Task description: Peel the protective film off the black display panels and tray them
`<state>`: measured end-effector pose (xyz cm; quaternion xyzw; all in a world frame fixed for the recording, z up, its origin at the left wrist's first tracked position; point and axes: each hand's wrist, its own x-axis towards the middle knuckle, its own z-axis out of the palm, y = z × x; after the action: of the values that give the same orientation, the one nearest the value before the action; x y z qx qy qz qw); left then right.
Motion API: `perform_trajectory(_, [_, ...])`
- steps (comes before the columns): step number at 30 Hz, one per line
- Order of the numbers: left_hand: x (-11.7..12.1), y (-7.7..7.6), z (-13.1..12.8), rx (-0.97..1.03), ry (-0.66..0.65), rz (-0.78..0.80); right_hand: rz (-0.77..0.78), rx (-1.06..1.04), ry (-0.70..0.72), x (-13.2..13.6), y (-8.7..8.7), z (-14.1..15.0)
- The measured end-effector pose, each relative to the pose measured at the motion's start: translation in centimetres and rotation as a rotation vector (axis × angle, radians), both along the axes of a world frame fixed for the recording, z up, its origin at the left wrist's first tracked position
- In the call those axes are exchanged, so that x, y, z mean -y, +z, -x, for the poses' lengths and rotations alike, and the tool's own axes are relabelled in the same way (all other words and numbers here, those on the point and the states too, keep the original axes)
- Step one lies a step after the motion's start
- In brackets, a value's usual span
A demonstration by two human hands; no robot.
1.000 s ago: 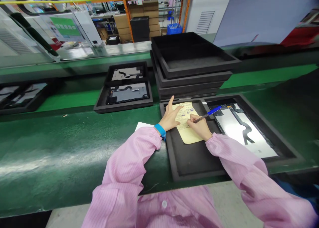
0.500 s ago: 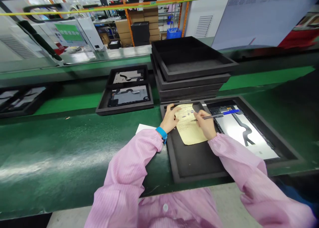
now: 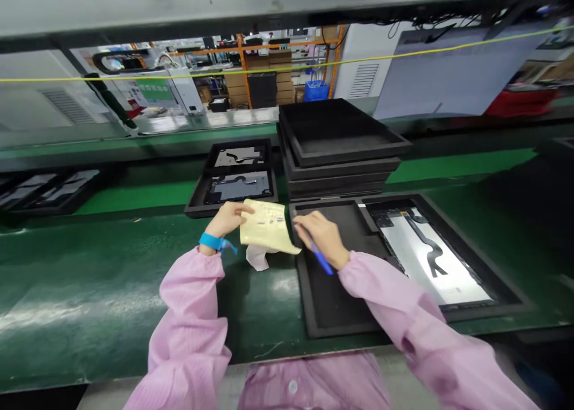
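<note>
My left hand, with a blue wrist strap, grips the left edge of a yellow sheet of paper with handwriting on it. The sheet is held above the green bench, left of the foam tray, over a white piece of paper. My right hand is closed around a blue pen, whose blue end points down toward me. Below that hand lies the left compartment of a black foam tray. In the right compartment rests a screen panel with a dark ribbon cable.
Behind the tray rises a stack of black foam trays. To its left, another tray holds two panels, and more panels lie in a tray at far left. A yellow cord runs across above the bench.
The yellow paper has gone left with my left hand, off the foam tray and over the bench. My right hand has shifted left and the pen has turned from sideways to pointing down.
</note>
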<state>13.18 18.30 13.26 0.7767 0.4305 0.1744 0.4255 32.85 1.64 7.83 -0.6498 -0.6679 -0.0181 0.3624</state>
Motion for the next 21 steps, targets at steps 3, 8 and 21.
perform_trajectory(3, [0.4, -2.6, 0.5, -0.104, 0.000, 0.089, 0.141, 0.148, 0.021, -1.7, 0.9, 2.4])
perform_trajectory(8, [1.4, -5.0, 0.2, -0.174, 0.035, 0.100, 0.337, 0.248, -0.300, 0.9, 3.2, -4.8])
perform_trajectory(21, [13.4, -1.7, -4.3, 0.144, -0.143, -0.149, 0.570, 0.337, -0.407, 5.1, 1.4, -17.7])
